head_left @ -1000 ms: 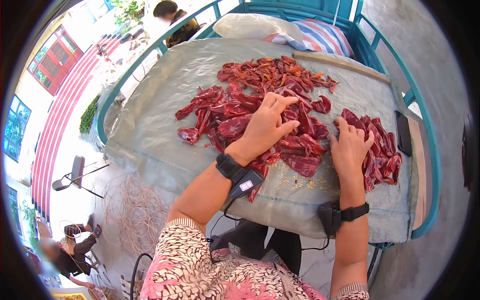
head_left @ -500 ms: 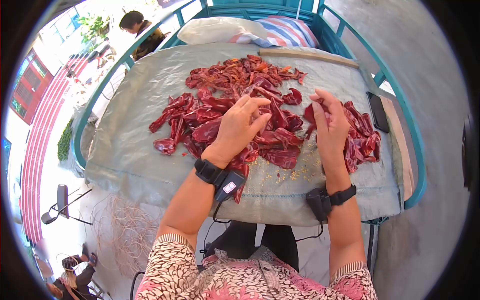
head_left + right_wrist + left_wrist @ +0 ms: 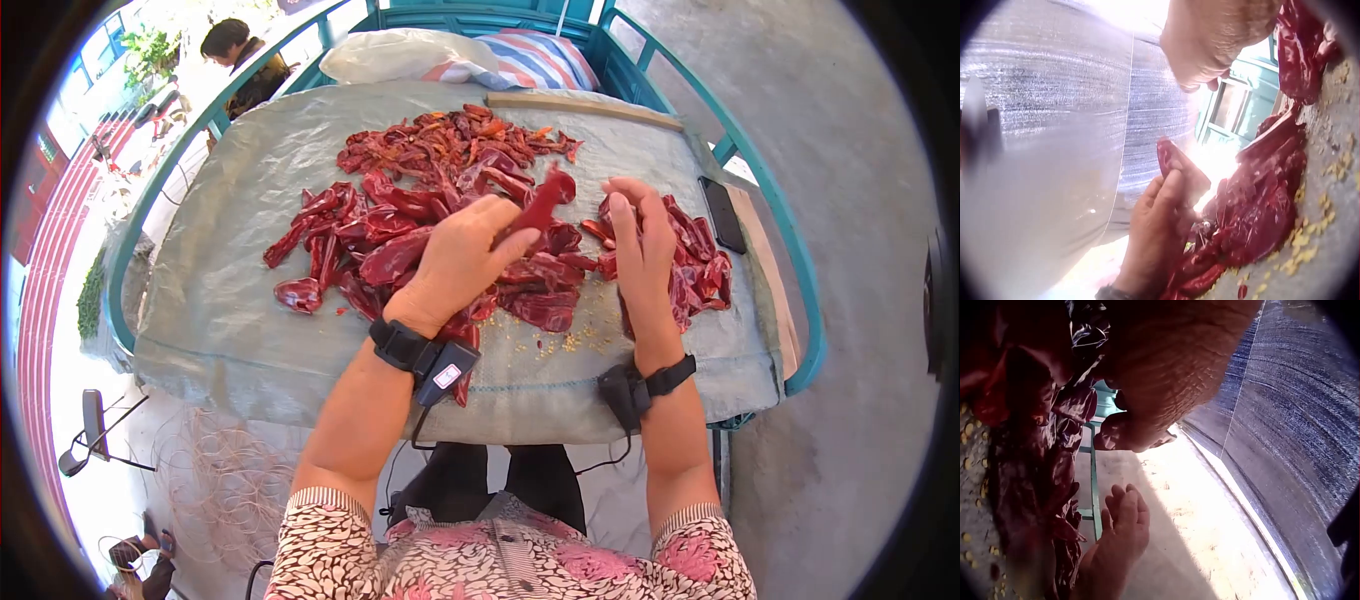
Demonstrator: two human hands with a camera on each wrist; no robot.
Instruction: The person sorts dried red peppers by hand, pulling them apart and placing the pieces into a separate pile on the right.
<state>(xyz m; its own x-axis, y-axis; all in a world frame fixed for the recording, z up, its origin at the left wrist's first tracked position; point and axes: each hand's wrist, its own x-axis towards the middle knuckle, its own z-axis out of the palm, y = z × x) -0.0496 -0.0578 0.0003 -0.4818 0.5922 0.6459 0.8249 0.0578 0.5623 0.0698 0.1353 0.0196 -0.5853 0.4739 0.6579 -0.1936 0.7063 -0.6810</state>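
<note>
My left hand (image 3: 455, 255) pinches a red dried chilli pepper (image 3: 540, 205), raised above the middle pile of glossy peppers (image 3: 385, 232). In the right wrist view, the thumb and fingers hold this pepper (image 3: 1179, 170) upright. To the right, my right hand (image 3: 648, 255) hovers by the left side of a second pepper pile (image 3: 712, 270), thumb and fingers loosely bent. From the left wrist view, that right hand (image 3: 1124, 528) has nothing showing between its fingers. Smaller, more shrivelled pepper pieces (image 3: 440, 140) lie behind the middle pile.
Yellow seeds (image 3: 575, 342) are scattered on the grey-green sheet (image 3: 215, 290) between the piles. A black phone (image 3: 722, 213) lies at the right edge beside a teal rail (image 3: 770, 205). Sacks (image 3: 415, 57) and a wooden strip (image 3: 585, 108) are at the back. A person (image 3: 240, 65) is beyond the left rail.
A pepper now stands up from my left hand, which showed none before. My right hand has risen from the right pile and turned, with its fingers pointing up. The head view has swung right.
</note>
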